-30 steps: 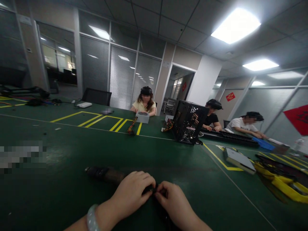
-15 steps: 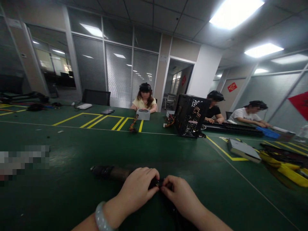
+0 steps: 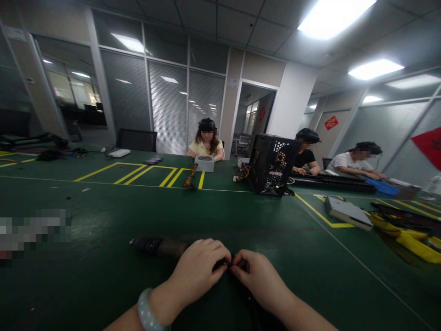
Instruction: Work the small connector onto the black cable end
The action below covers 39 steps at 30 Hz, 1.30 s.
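Between left-hand fingers [image 3: 223,251] and right-hand fingers [image 3: 241,274], small dark piece [image 3: 225,264], pinched from both sides

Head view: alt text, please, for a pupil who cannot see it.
A person's left hand and right hand pinch a small dark part over a green table. A dark cylindrical tool lies partly behind the left hand; beyond are a black computer case and three seated people.

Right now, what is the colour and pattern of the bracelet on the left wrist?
Pale grey-green with light spots; the bracelet shows best in the head view.
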{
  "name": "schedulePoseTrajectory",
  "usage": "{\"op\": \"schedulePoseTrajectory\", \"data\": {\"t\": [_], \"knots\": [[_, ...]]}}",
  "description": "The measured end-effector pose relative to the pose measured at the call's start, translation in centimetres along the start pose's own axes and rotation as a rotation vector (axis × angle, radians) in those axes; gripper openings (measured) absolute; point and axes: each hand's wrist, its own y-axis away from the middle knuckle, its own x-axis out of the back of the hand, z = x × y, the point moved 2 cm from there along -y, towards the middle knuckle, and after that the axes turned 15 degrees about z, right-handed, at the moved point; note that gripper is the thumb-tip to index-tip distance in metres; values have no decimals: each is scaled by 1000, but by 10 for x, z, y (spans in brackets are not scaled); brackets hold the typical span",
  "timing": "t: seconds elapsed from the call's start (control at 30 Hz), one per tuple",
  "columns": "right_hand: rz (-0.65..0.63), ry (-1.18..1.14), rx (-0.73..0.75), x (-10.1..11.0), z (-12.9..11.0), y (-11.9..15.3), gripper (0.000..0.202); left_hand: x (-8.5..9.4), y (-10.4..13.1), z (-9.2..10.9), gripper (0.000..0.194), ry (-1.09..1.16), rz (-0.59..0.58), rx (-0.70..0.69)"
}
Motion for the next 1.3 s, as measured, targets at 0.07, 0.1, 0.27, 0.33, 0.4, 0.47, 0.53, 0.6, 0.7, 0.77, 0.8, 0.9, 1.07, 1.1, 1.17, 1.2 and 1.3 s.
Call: {"op": "schedulePoseTrajectory", "data": {"t": [0.07, 0.1, 0.27, 0.33, 0.4, 0.47, 0.53, 0.6, 0.7, 0.77, 0.8, 0.9, 1.07, 1.1, 1.17, 1.2, 1.3], "knots": [[2, 2, 2, 0, 0, 0, 8, 0, 0, 0, 12, -6, 10, 11], [4, 5, 0, 0, 0, 0, 7, 0, 0, 0, 13, -10, 17, 24], [7, 7, -3, 0, -1, 0, 7, -3, 3, -3, 19, -42, 39, 95], [1, 14, -6, 1, -3, 0, 7, -4, 4, -4, 19, -49, 43, 98], [1, 26, -4, 2, -4, 0, 6, -5, 4, -4, 19, -55, 45, 92], [2, 31, -1, 3, -6, 0, 6, -5, 4, -4, 18, -59, 46, 83], [-4, 34, -1, 3, -6, 0, 6, -5, 4, -4, 17, -60, 42, 79], [-2, 37, 0, 3, -6, 0, 7, -4, 3, -4, 17, -53, 38, 81], [14, 34, 10, 1, -4, 0, 7, -3, 3, -3, 18, -36, 39, 93], [17, 26, 13, 0, -2, 0, 7, -2, 2, -3, 18, -23, 43, 100], [18, 22, 14, 0, -1, 0, 7, -2, 2, -3, 17, -16, 44, 98], [12, 11, 17, 0, 0, 0, 7, -1, 2, -1, 13, 6, 42, 65], [5, 4, 15, -1, 0, 0, 8, 0, 1, 0, 12, 20, 31, 23], [5, 6, 13, -1, 0, 0, 8, 0, 1, 0, 12, 19, 29, 21], [3, 6, 13, -1, 0, 0, 7, 0, 1, 0, 11, 14, 29, 22], [4, 7, 12, -1, 0, 0, 7, 0, 1, 0, 12, 11, 31, 26], [1, 14, 19, -1, 0, 0, 7, -1, 1, -1, 15, -8, 50, 57]]}}
